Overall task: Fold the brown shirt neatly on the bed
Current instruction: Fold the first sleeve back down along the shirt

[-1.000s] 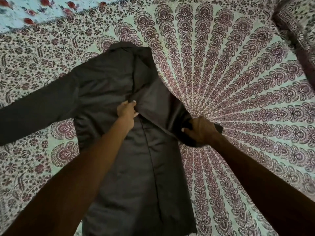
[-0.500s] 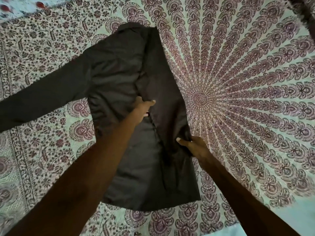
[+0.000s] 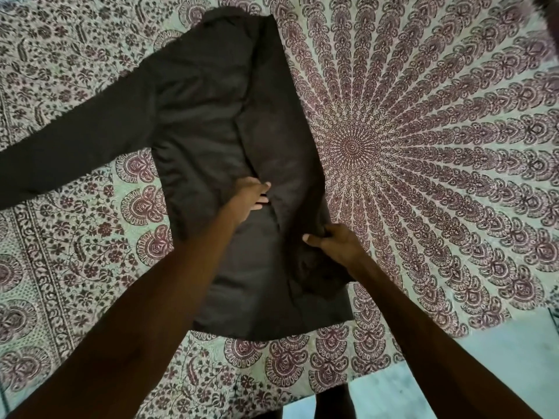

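The brown shirt (image 3: 208, 122) lies flat on the bed, collar at the far end and hem toward me. Its left sleeve stretches out to the left edge of the view. The right side is folded inward over the body, making a straight right edge. My left hand (image 3: 249, 196) rests with straight fingers on the inner edge of that folded part, at mid-shirt. My right hand (image 3: 334, 244) grips the folded fabric at the shirt's right edge, thumb on top and fingers curled under the cloth.
The bed is covered by a patterned sheet (image 3: 423, 140) with a maroon mandala whose centre lies just right of the shirt. The bed's near edge runs below the hem; pale floor (image 3: 499, 352) shows at the lower right.
The right side and sleeve went from raised to lying flat over the body. My right hand moved inward and down along the edge. The view shifted back, so the hem now shows.
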